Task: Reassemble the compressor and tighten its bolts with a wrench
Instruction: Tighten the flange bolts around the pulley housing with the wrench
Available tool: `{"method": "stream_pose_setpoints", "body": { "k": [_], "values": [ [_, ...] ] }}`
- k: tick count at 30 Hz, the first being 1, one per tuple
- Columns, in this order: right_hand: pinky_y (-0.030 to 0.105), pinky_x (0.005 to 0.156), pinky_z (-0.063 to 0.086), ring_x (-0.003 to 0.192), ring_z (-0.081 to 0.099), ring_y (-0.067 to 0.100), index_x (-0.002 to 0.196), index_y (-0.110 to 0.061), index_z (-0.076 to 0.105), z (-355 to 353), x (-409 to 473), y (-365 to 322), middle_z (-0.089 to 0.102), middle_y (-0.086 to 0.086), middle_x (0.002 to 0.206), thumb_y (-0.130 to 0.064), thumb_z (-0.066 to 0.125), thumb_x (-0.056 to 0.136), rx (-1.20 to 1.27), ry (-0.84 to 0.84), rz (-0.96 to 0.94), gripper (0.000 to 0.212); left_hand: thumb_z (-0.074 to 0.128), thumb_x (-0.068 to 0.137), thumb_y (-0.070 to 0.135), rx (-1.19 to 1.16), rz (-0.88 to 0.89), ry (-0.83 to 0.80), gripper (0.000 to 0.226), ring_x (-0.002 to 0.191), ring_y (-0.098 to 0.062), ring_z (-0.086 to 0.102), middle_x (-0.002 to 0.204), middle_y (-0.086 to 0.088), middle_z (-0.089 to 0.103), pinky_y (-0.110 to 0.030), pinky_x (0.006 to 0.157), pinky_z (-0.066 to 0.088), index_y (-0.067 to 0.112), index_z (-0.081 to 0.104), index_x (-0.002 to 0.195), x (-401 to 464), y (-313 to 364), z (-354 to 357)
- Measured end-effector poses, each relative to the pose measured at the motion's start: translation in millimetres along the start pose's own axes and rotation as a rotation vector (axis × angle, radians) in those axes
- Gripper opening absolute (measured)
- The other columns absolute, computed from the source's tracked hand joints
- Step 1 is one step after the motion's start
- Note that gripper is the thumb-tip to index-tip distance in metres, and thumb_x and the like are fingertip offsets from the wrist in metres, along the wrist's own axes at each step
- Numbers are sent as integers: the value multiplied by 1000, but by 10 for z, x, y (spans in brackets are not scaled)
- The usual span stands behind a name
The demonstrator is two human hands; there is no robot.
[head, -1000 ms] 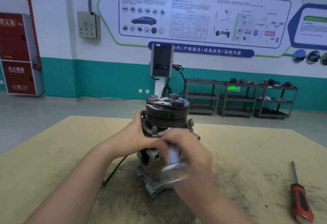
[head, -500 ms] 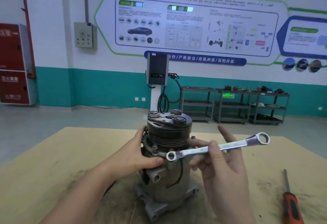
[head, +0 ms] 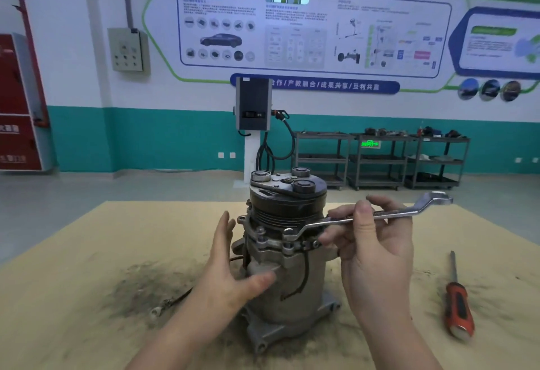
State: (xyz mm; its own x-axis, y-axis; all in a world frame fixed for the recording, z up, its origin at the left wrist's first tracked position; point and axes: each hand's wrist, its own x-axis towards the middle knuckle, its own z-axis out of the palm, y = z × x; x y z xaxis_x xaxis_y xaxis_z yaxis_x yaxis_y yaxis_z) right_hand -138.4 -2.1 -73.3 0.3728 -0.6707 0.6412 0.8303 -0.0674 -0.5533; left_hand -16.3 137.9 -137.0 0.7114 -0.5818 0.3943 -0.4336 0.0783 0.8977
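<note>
The grey compressor (head: 295, 288) stands upright on the table, its black pulley on top. A silver ring wrench (head: 380, 214) lies nearly level across its front. The wrench's near ring sits over a bolt (head: 288, 233) on the flange below the pulley. My right hand (head: 371, 241) pinches the wrench shaft between thumb and fingers, to the right of the compressor. My left hand (head: 230, 267) has straight fingers at the compressor's left side, with the thumb against the body.
A red-handled screwdriver (head: 457, 305) lies at the right on the tan table (head: 87, 267). A black wire with a ring terminal (head: 169, 302) trails out left of the compressor. Dark grime stains the table around the base. Shelving carts stand by the far wall.
My right hand brought the wrench up and set its ring on the flange bolt. My left hand let go of the pulley and opened, sliding lower along the body.
</note>
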Motion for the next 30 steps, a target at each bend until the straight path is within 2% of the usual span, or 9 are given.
{"method": "stream_pose_setpoints", "body": {
  "k": [4,6,9,15,19,21,23,25,30],
  "values": [
    [26,56,52,54,63,22,93,-29,52,83,-178,18,68,7,76,-32,58,94,-152,-39,-293,7,80,54,74,45,74,-3,124,142,-10,37,155,13,36,-46,118,29,57,0,147,-64,-15,222],
    [26,57,52,57,63,20,94,-38,54,106,-224,35,66,7,78,-37,58,95,-193,-77,-420,4,68,62,81,106,110,44,120,142,-4,33,155,19,34,-44,119,28,45,-2,153,-61,17,262],
    [27,54,50,57,62,17,100,-39,53,89,-221,69,61,13,81,-35,49,101,-241,-123,-524,6,58,68,84,131,120,65,104,139,4,34,151,25,37,-37,119,30,52,2,150,-89,60,273],
    [34,57,49,63,61,20,99,-34,57,53,-257,119,61,5,87,-35,44,103,-353,-178,-614,13,63,77,61,80,180,236,83,139,-4,39,147,19,42,-42,115,35,36,28,149,-179,71,374],
    [12,82,45,90,58,0,91,-17,60,80,-380,185,57,-3,94,-20,63,94,-571,-368,-695,5,69,82,40,84,294,382,54,132,-13,47,137,15,45,-39,109,41,34,50,132,-212,130,349],
    [13,80,46,91,58,1,93,-15,62,132,-432,199,56,-3,97,-7,72,81,-611,-426,-712,18,74,81,19,109,350,466,39,127,-8,48,128,21,47,-26,106,40,39,63,112,-197,182,313],
    [16,78,49,90,60,4,94,-14,63,152,-423,193,57,-3,97,-13,70,84,-597,-444,-713,13,76,77,15,62,333,503,31,120,-6,51,119,20,51,-13,96,39,38,69,95,-155,252,284],
    [18,78,49,89,62,6,94,-14,62,136,-363,154,59,-3,96,-18,61,93,-565,-372,-713,4,83,75,23,17,303,500,21,114,-1,54,114,14,54,-7,86,40,33,70,87,-110,332,279],
    [26,52,50,55,63,15,84,-20,59,87,-159,18,66,-2,79,-43,48,99,-232,56,-441,30,81,75,23,7,237,546,13,108,4,56,109,17,55,-4,79,40,29,69,76,-32,407,321]
  ]
}}
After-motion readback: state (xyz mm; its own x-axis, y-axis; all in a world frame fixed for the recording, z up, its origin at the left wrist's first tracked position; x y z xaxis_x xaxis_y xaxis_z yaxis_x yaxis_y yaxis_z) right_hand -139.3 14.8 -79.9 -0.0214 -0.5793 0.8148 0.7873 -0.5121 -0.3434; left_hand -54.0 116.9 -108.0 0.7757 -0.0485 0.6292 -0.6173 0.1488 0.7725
